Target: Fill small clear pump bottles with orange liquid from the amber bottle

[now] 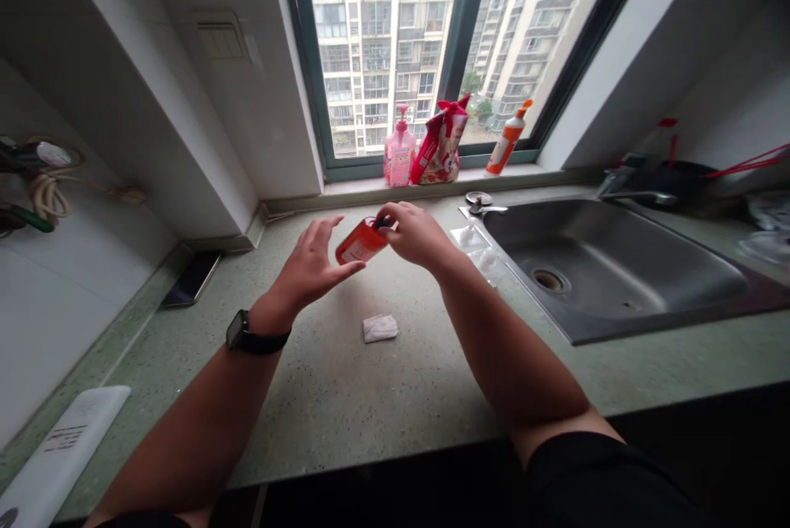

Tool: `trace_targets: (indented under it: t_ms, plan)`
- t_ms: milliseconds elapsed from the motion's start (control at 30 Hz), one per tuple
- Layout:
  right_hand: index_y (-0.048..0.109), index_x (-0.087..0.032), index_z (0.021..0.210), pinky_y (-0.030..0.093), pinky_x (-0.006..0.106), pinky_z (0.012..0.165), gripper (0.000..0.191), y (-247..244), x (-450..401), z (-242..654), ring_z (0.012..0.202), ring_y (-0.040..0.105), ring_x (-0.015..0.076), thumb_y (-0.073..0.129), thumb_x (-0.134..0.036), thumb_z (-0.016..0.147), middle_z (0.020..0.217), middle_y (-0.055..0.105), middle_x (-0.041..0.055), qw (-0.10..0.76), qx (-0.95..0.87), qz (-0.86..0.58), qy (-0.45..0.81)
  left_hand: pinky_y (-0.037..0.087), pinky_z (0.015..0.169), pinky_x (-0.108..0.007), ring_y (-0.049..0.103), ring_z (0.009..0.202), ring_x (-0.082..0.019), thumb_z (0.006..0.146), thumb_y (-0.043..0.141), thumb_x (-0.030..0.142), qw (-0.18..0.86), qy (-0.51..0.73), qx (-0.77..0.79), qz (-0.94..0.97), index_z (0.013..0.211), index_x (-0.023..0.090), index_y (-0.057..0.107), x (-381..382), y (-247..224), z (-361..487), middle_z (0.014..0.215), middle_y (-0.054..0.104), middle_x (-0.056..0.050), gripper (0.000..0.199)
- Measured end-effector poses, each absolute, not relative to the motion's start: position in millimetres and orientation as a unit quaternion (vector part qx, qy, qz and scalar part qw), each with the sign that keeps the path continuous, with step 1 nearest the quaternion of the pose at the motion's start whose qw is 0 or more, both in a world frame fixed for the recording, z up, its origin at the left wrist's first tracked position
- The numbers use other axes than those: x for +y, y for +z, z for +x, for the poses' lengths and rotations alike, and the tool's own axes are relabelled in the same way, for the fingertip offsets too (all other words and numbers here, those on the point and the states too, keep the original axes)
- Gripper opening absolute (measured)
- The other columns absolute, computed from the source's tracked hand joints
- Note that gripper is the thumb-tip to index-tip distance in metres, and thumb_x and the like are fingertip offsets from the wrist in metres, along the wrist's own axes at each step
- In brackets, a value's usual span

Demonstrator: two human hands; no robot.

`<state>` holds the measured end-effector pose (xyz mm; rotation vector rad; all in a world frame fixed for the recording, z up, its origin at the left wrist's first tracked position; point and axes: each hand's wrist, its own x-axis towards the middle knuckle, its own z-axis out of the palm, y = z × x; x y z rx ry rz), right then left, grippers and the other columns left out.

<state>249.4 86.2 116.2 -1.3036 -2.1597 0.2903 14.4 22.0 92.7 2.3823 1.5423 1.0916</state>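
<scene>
My right hand is closed on the dark top of a small orange bottle with a pale label. The bottle is tilted above the counter, its base pointing left. Close by its base, my left hand has its fingers and thumb spread apart; whether the thumb touches the bottle I cannot tell. A folded white cloth or tissue lies on the counter below the hands. My right fingers hide most of the bottle's top.
A steel sink is set into the speckled counter at right, with clear packaging beside it. On the windowsill stand a pink pump bottle, a red bag and an orange-and-white bottle. A phone lies at left.
</scene>
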Motion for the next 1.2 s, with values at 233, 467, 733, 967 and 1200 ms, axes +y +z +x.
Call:
trace_targets:
  t_ms: [233,467,733,967,1200]
  plan:
    - [0.07,-0.022,0.098,0.037,0.031,0.072,0.005,125.3,52.5,227.4,0.085,0.063,0.0199,0.07,-0.027,0.096,0.098,0.078,0.0054,0.288,-0.842,-0.442,0.11,0.051,0.102,-0.05,0.065,0.119,-0.037,0.083,0.085,0.059,-0.035,0.267,0.54,0.798,0.135,0.022,0.059,19.4,102.4,24.9,0.131,0.07,-0.014,0.069]
    - [0.068,-0.022,0.098,0.036,0.032,0.075,0.009,118.0,49.8,221.7,0.087,0.059,0.0196,0.062,-0.026,0.104,0.101,0.074,0.0064,0.261,-0.887,-0.376,0.057,0.051,0.092,-0.043,0.068,0.106,-0.032,0.083,0.084,0.048,-0.053,0.224,0.52,0.823,0.127,0.021,0.065,12.1,112.8,10.3,0.122,0.073,-0.012,0.056]
    - [0.07,-0.024,0.112,0.046,0.036,0.091,0.016,106.8,60.9,225.3,0.101,0.063,0.0216,0.055,-0.02,0.107,0.114,0.072,0.0073,0.278,-0.92,-0.272,0.044,0.05,0.092,-0.042,0.068,0.102,-0.031,0.082,0.084,0.051,-0.062,0.203,0.512,0.832,0.122,0.02,0.07,11.9,118.7,3.4,0.116,0.074,-0.011,0.053]
    - [0.061,-0.025,0.136,0.051,0.038,0.092,0.04,104.4,54.9,224.2,0.113,0.066,0.0251,0.07,-0.04,0.099,0.138,0.068,0.011,0.336,-0.887,-0.305,0.087,0.05,0.091,-0.041,0.066,0.104,-0.03,0.082,0.085,0.052,-0.079,0.199,0.521,0.826,0.126,0.023,0.068,7.8,123.0,-1.1,0.116,0.072,-0.009,0.055]
    - [0.068,-0.022,0.113,0.046,0.035,0.08,0.023,101.4,53.7,220.7,0.094,0.066,0.023,0.058,-0.04,0.103,0.112,0.075,0.01,0.282,-0.888,-0.356,0.076,0.05,0.091,-0.043,0.065,0.104,-0.033,0.083,0.084,0.049,-0.116,0.172,0.543,0.813,0.122,0.021,0.068,1.5,126.1,4.8,0.114,0.07,-0.011,0.051]
